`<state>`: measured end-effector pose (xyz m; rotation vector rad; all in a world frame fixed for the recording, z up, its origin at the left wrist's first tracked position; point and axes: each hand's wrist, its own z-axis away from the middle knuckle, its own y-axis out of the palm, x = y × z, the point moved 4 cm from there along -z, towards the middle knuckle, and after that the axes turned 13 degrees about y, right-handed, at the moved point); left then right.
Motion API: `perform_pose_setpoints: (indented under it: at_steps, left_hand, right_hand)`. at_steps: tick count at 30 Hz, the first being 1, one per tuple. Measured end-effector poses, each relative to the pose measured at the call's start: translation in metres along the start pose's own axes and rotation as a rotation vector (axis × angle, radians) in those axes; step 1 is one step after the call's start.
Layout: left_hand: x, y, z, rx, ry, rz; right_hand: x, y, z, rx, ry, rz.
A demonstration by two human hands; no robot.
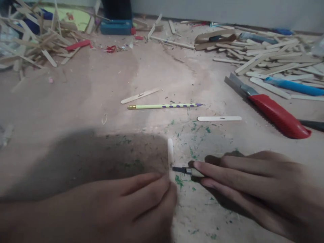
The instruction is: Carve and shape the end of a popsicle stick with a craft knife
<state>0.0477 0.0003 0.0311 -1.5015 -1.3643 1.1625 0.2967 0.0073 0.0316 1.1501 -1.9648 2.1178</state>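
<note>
My left hand (121, 206) pinches a pale wooden craft stick (170, 153) and holds it on edge against the work surface near the bottom middle. My right hand (255, 185) grips a small dark-tipped cutting tool (181, 169). Its blade points left and touches the side of the stick. Both hands rest low on the tan board, which carries green marks around the stick.
A yellow pencil with purple dots (164, 106) and two loose sticks (219, 118) (140, 96) lie just beyond. A red-handled utility knife (270, 111) and a blue pen (293, 86) sit at the right beside a heap of sticks (273, 57). Another stick pile (32, 44) fills the far left.
</note>
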Motion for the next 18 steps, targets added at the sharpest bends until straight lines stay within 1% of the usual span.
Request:
perform_pose_setpoints:
  at_steps: [1, 3, 5, 8, 12, 15, 18]
  left_hand:
    - [0.003, 0.0, 0.0, 0.005, 0.008, -0.021]
    - [0.002, 0.003, -0.001, 0.056, 0.129, -0.049]
    - [0.001, 0.005, 0.001, 0.055, 0.133, -0.098]
    - [-0.004, 0.007, 0.003, 0.012, 0.057, -0.106]
    - [-0.015, 0.013, 0.004, -0.022, -0.062, -0.058]
    - [-0.02, 0.015, 0.001, -0.021, -0.089, -0.037]
    - [-0.015, 0.014, -0.001, -0.032, -0.106, -0.033]
  right_hand:
    - [0.001, 0.0, 0.0, 0.013, 0.003, -0.01]
    - [0.001, 0.0, 0.0, 0.021, 0.015, -0.016]
    - [0.0, 0.0, 0.001, 0.02, 0.026, 0.009]
    - [-0.002, 0.001, 0.003, 0.007, 0.04, 0.018]
    - [-0.003, 0.003, 0.001, -0.002, 0.05, -0.063]
    - [-0.003, 0.007, 0.001, -0.009, 0.054, -0.114]
    - [-0.003, 0.01, 0.004, -0.025, 0.047, -0.11]
